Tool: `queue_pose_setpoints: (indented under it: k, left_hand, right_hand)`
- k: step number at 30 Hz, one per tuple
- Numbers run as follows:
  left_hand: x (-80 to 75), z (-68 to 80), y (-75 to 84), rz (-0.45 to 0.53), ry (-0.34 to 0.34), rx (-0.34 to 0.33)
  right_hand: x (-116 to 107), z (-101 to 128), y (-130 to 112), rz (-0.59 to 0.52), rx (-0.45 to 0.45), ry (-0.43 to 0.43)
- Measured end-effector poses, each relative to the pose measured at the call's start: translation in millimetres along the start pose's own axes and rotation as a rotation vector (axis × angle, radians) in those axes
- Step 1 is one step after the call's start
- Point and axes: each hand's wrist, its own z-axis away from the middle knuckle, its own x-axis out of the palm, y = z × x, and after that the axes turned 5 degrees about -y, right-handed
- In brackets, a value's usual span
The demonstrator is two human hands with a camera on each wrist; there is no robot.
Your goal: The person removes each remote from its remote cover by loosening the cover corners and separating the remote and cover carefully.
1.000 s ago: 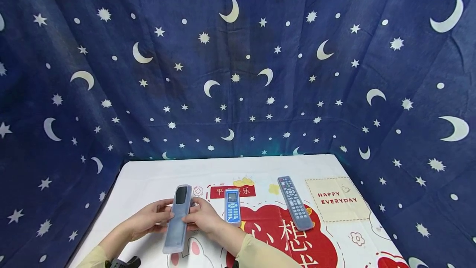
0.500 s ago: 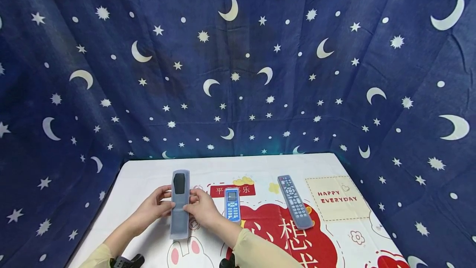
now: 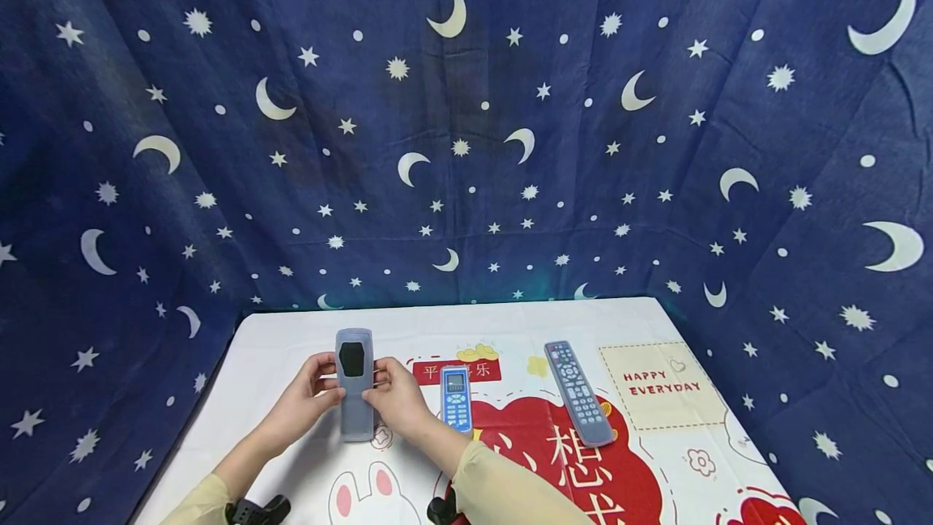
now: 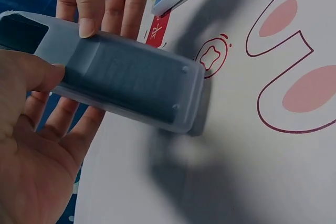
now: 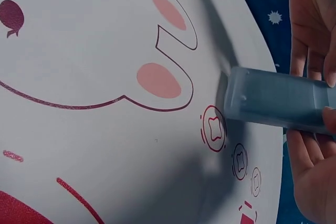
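Observation:
My two hands hold a grey-blue remote control (image 3: pixel 357 416) in a translucent cover. Its back faces me, and a dark opening shows near its top end. My left hand (image 3: pixel 302 399) pinches the left edge, thumb on the near face and fingers behind. On the other edge, my right hand (image 3: pixel 404 403) grips it in the same way. In the left wrist view the covered remote control (image 4: pixel 126 74) slants above the table, its bottom end over the cloth. Only the lower part of the remote control (image 5: pixel 278 98) shows in the right wrist view; its button side is hidden.
A small blue remote control (image 3: pixel 457 407) lies just right of my right hand. Farther right is a long grey remote control (image 3: pixel 579 395), tilted on the printed white tablecloth (image 3: pixel 291 339). A dark blue star-and-moon curtain (image 3: pixel 466 209) stands behind and around the table.
The held remote control has moved away from me, and its slant has straightened. It looks shorter now, its far end tipped differently. Both hands moved with it; the other remote controls stayed put.

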Motion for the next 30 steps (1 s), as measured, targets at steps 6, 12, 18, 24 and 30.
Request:
queue_pose_setpoints:
  k: [6,12,18,24,30]
  left_hand:
    - [2.6,1.1,-3.9,-0.030,0.028,0.057]
    - [3.3,1.3,-5.6,-0.044,0.045,0.062]
    - [2.3,0.3,-4.1,-0.034,0.052,0.040]
    - [1.1,-1.0,-1.5,-0.024,0.066,0.015]
    - [-2.7,-1.5,-0.4,-0.008,0.055,0.033]
  right_hand:
    - [-0.1,0.4,-0.5,0.025,0.002,-0.005]
    - [0.0,0.7,-1.9,0.044,-0.013,-0.015]
    - [-0.3,0.6,-3.9,0.049,-0.017,-0.013]
    - [-1.4,0.2,-4.5,0.065,-0.018,-0.009]
    - [-2.6,-3.1,-5.9,0.075,-0.028,0.020]
